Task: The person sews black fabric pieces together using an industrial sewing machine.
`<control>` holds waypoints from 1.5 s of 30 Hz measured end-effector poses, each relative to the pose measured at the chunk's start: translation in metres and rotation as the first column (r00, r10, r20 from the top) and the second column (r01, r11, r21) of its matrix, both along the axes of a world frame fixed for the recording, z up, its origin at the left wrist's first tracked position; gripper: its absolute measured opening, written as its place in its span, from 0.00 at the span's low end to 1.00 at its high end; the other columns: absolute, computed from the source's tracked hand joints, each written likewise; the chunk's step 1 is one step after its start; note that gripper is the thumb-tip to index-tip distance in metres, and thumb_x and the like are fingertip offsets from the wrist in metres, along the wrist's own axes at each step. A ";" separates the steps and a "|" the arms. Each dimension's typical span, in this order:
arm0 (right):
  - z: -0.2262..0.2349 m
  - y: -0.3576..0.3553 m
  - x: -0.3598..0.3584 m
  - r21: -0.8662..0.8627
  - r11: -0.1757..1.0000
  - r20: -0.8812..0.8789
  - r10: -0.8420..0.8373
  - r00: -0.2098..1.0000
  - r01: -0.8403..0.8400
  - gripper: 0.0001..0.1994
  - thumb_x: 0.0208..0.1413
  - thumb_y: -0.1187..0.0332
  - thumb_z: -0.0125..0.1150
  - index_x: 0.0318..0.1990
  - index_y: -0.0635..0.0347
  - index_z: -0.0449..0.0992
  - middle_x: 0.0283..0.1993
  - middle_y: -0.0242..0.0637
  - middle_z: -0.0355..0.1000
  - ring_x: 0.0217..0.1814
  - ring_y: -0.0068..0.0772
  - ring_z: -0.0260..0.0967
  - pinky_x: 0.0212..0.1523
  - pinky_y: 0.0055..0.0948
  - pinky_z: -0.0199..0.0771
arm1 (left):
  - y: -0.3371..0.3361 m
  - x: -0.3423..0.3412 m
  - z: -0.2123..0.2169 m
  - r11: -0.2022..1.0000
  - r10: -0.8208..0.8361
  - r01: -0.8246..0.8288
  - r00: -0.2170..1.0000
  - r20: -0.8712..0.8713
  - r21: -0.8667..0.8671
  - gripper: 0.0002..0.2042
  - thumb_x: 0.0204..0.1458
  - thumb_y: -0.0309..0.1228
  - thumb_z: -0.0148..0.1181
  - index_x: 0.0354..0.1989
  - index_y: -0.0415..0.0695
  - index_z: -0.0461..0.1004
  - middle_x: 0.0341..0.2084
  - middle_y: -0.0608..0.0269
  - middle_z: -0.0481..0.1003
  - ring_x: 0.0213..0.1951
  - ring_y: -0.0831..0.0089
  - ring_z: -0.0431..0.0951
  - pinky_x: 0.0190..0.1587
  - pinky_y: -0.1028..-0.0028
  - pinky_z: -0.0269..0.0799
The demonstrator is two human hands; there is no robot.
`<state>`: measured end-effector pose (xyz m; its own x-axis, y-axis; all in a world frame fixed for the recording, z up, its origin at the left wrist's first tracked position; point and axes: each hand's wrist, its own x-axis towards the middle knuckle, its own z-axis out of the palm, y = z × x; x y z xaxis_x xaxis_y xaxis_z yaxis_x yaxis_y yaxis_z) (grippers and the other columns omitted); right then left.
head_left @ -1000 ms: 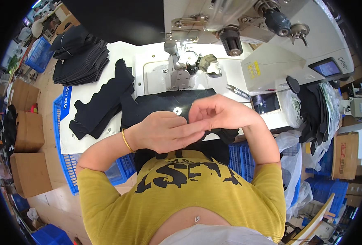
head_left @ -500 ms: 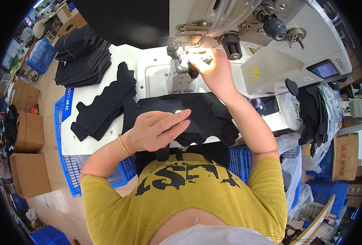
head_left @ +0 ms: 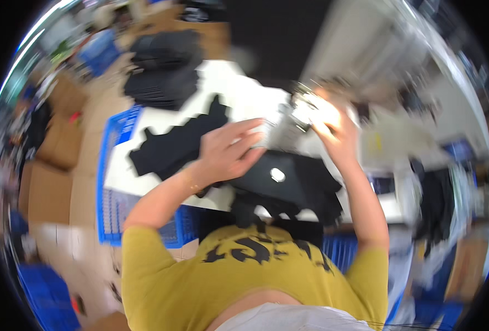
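Observation:
A sewing machine [head_left: 393, 105] with a lit needle area stands at the right of a white table [head_left: 222, 74]. My right hand [head_left: 335, 135] is raised at that needle area; glare and blur hide its fingertips and anything in them. To its left, my left hand [head_left: 230, 151] hovers with fingers spread, between two groups of dark fabric, and nothing shows in it. Black fabric pieces [head_left: 311, 179] with jagged edges lie in front of the machine, a white round spot [head_left: 277, 175] on top. Further black cut pieces [head_left: 173, 140] lie left of my left hand.
A thick stack of dark fabric [head_left: 161, 83] sits at the table's far left. Blue crates [head_left: 104, 212] stand beside and below the table. Cardboard boxes [head_left: 48, 190] line the floor at left. More dark fabric [head_left: 435, 204] hangs at the right.
The whole view has shifted and blurred. My left hand has lifted off the fabric in front of the machine and moved away toward the machine's left side. My right hand stays by the needle area.

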<state>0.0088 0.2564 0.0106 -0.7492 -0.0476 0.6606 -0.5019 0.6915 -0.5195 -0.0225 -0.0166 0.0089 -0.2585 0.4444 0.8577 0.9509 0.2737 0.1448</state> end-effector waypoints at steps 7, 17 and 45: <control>0.005 -0.021 0.024 0.458 0.835 -0.565 0.010 0.825 0.304 0.14 0.46 0.77 0.64 0.43 0.60 0.81 0.48 0.40 0.75 0.49 0.45 0.70 0.56 0.48 0.61 | 0.068 -0.092 0.001 0.900 -0.223 -0.048 0.803 0.552 0.434 0.11 0.62 0.31 0.49 0.43 0.38 0.77 0.44 0.58 0.72 0.48 0.70 0.71 0.51 0.72 0.66; 0.012 0.012 -0.029 -0.214 0.903 0.343 -0.287 0.894 0.372 0.15 0.57 0.64 0.59 0.40 0.72 0.79 0.34 0.40 0.77 0.37 0.30 0.73 0.40 0.29 0.71 | 0.142 -0.136 -0.038 0.670 -0.583 0.379 -0.263 0.768 0.639 0.06 0.54 0.26 0.50 0.30 0.40 0.73 0.23 0.61 0.73 0.28 0.69 0.75 0.32 0.68 0.73; 0.031 -0.002 0.000 -0.167 0.986 0.462 0.066 0.884 0.014 0.15 0.49 0.66 0.68 0.43 0.64 0.76 0.38 0.35 0.76 0.38 0.23 0.72 0.41 0.24 0.72 | 0.129 -0.092 -0.014 0.513 -0.785 0.103 -0.345 0.514 0.852 0.14 0.56 0.28 0.56 0.50 0.38 0.72 0.46 0.59 0.75 0.47 0.71 0.76 0.51 0.71 0.72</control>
